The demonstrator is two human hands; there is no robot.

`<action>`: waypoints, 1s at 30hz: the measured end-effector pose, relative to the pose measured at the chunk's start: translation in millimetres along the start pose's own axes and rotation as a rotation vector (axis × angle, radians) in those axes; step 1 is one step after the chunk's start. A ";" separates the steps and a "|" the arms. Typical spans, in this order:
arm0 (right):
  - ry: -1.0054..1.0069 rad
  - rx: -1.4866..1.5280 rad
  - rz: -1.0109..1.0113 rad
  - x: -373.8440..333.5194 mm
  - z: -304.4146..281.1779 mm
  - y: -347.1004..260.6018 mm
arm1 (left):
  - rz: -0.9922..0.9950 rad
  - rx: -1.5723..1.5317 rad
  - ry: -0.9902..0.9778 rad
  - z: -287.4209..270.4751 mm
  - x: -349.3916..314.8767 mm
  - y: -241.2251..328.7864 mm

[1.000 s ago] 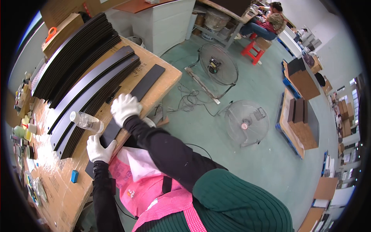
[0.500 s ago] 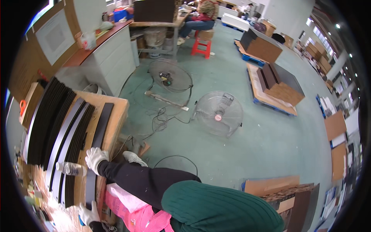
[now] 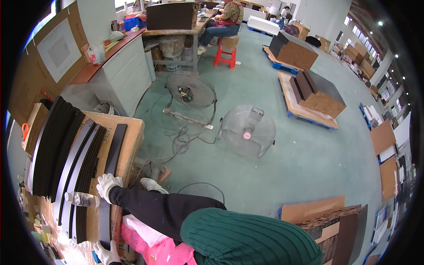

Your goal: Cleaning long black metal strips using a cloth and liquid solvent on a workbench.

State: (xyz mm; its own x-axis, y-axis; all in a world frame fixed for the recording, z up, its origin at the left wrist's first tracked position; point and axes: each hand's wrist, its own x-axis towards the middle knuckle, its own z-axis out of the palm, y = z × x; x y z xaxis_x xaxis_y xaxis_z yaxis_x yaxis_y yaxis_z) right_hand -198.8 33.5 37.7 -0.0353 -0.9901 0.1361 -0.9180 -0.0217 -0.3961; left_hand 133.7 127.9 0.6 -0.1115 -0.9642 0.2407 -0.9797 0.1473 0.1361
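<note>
Head view shows your two hands in white gloves at the near side of the table (image 3: 133, 134), with a dark strip (image 3: 115, 153) lying lengthwise along that edge under them. Your right hand (image 3: 108, 187) is over the middle of the strip, fingers bent and pointing away from your body; whether they close on it or only press it, you cannot tell from this angle. Your left hand (image 3: 107, 253) is at the strip's lower end, thumb set apart from the fingers, with the strip running up between them. It touches the strip, but how firmly it holds cannot be told, since part of the hand drops toward the picture's rim.

Just left of your right hand is a clear bottle (image 3: 83, 199) with a white cap, seen against the low stack (image 3: 87, 170) of curved strips. Beyond that, farther left, you have the tall stack (image 3: 56, 152) of similar dark strips. A blue piece (image 3: 95, 257) shows beside your left hand. Orange scissors (image 3: 25, 131) are at the box (image 3: 37, 121) behind the tall stack.

Past the table, two fans (image 3: 247, 131) are on the green floor (image 3: 300, 163), and a person (image 3: 230, 17) sits on a red stool (image 3: 225, 57) at another bench.
</note>
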 end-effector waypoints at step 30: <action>0.210 -0.298 -0.292 17.9 26.8 28.2 | 0.053 -0.356 0.015 -26.7 -15.0 -31.6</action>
State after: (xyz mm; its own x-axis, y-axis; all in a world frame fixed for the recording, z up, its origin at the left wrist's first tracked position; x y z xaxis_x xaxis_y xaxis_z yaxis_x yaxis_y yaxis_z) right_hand -214.7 11.4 4.6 0.1907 -0.8981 0.3962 -0.9737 -0.2242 -0.0396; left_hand 170.7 143.7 18.4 -0.1558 -0.9501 0.2703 -0.8527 0.2675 0.4488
